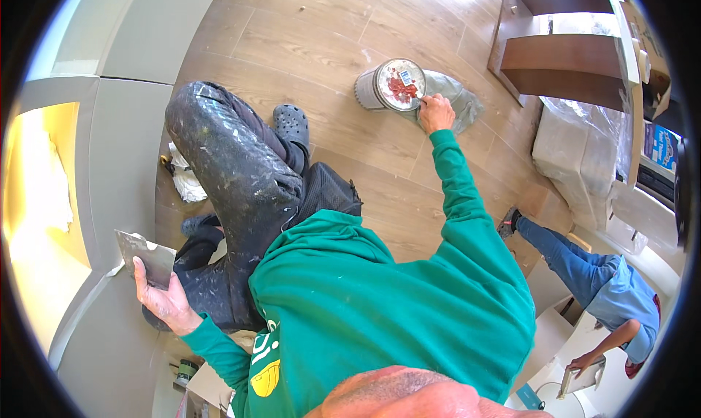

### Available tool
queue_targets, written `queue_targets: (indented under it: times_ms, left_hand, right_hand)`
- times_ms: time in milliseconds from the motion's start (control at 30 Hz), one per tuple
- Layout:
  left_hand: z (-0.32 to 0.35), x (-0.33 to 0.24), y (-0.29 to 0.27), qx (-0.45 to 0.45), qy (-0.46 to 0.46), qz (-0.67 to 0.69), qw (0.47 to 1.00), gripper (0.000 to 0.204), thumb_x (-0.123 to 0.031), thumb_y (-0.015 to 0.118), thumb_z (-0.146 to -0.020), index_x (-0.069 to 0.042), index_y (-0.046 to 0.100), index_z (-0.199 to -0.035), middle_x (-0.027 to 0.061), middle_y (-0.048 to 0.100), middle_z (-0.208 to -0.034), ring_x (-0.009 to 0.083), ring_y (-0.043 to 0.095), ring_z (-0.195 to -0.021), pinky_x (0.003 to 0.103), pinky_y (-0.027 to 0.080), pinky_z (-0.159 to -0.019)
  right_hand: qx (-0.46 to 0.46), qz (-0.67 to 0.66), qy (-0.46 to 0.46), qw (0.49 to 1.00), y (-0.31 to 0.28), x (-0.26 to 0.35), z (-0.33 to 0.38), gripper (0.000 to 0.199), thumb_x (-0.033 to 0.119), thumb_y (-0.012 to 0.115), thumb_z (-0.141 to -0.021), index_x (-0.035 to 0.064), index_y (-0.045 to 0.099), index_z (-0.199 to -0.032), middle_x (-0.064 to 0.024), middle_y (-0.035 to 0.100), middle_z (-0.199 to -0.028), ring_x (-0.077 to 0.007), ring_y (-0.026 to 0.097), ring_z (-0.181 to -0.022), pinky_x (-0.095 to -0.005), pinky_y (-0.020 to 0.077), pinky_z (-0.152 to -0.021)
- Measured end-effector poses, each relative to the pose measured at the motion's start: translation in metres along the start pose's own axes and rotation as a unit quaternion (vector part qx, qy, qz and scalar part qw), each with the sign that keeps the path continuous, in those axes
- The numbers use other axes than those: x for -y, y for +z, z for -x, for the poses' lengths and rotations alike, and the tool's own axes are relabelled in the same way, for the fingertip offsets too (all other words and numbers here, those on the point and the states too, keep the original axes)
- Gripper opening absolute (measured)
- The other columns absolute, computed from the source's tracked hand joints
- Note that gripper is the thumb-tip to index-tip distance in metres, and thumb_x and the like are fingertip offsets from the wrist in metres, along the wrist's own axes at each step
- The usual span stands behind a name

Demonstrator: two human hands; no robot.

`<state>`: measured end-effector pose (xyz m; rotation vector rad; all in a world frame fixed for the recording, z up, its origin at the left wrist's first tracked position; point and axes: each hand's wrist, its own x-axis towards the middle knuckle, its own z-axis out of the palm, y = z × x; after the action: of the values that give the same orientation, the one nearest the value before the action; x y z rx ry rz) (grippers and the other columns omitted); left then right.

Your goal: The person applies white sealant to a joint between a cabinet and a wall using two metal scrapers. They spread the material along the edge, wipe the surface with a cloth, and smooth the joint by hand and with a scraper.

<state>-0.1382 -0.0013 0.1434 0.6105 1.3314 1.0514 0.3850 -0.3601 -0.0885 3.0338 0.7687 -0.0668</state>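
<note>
My left hand [166, 301] grips a flat, grey metal filling blade [149, 259], held up beside the grey wall panel. My right arm reaches far out over the floor. At the edge of a round metal can [371, 91], my right hand [437, 114] is closed on a thin, dark thing I cannot make out. White and red material lies across the can's round top [403, 76], with a small blue-and-white patch on it. A crumpled grey-green plastic sheet [456, 93] lies under and beside the can.
A lit recess [47, 228] opens in the grey panelling at left. White crumpled material [188, 177] lies by my knee. Brown shelving [562, 64] and a plastic-wrapped block [573, 151] stand at right. Another person [621, 294] in blue holds a pale, flat object at lower right.
</note>
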Motion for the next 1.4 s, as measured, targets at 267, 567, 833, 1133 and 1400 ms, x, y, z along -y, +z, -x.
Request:
queue_targets:
  times_ms: [267, 567, 833, 1133, 1400]
  left_hand:
    - [0.002, 0.002, 0.004, 0.019, -0.004, 0.011, 1.000, 0.038, -0.021, 0.077, -0.086, 0.000, 0.066, -0.116, 0.0059, 0.068, -0.112, 0.0183, 0.062, -0.104, 0.034, 0.046, -0.094]
    - [0.011, 0.007, 0.003, 0.040, -0.040, 0.069, 0.996, 0.032, -0.018, 0.071, -0.091, -0.001, 0.066, -0.118, 0.0065, 0.068, -0.117, 0.0192, 0.062, -0.109, 0.036, 0.048, -0.097]
    - [0.009, -0.011, 0.069, 0.142, 0.093, 0.112, 0.979, 0.019, -0.008, 0.070, -0.090, 0.001, 0.070, -0.106, 0.0079, 0.071, -0.105, 0.0169, 0.067, -0.092, 0.033, 0.053, -0.087]
    - [0.035, -0.027, 0.047, -0.059, 0.388, 0.021, 0.919, 0.013, -0.008, 0.074, -0.088, 0.002, 0.074, -0.097, 0.0027, 0.072, -0.092, 0.0083, 0.062, -0.083, 0.024, 0.048, -0.076]
    - [0.035, -0.026, 0.035, -0.083, 0.463, 0.023, 0.882, 0.014, -0.006, 0.071, -0.091, 0.004, 0.072, -0.101, 0.0005, 0.070, -0.089, 0.0053, 0.058, -0.078, 0.021, 0.047, -0.069]
  right_hand:
    - [0.001, 0.026, -0.008, 1.000, 0.003, 0.003, 0.000, 0.016, 0.025, 0.064, -0.086, 0.0184, 0.078, -0.093, -0.0055, 0.068, -0.095, -0.0291, 0.064, -0.096, -0.0443, 0.0538, -0.081]
    - [0.014, -0.209, -0.001, 0.978, -0.068, 0.038, -0.007, 0.020, 0.022, 0.069, -0.083, 0.0128, 0.078, -0.099, -0.0086, 0.072, -0.095, -0.0267, 0.067, -0.091, -0.0370, 0.0525, -0.081]
    - [0.261, -0.748, -0.098, 0.602, -0.222, 0.273, 0.036, 0.026, -0.002, 0.071, -0.083, -0.0038, 0.071, -0.109, -0.0082, 0.070, -0.101, -0.0146, 0.064, -0.091, -0.0244, 0.0503, -0.083]
    - [0.081, -0.579, -0.499, 0.640, -0.284, 0.422, 0.119, 0.024, -0.001, 0.070, -0.086, 0.0034, 0.072, -0.109, -0.0108, 0.066, -0.102, -0.0215, 0.063, -0.085, -0.0299, 0.0498, -0.075]
    - [-0.038, -0.512, -0.583, 0.630, -0.288, 0.450, 0.150, 0.031, -0.006, 0.069, -0.079, 0.0047, 0.073, -0.108, -0.0080, 0.065, -0.099, -0.0230, 0.058, -0.080, -0.0326, 0.0492, -0.070]
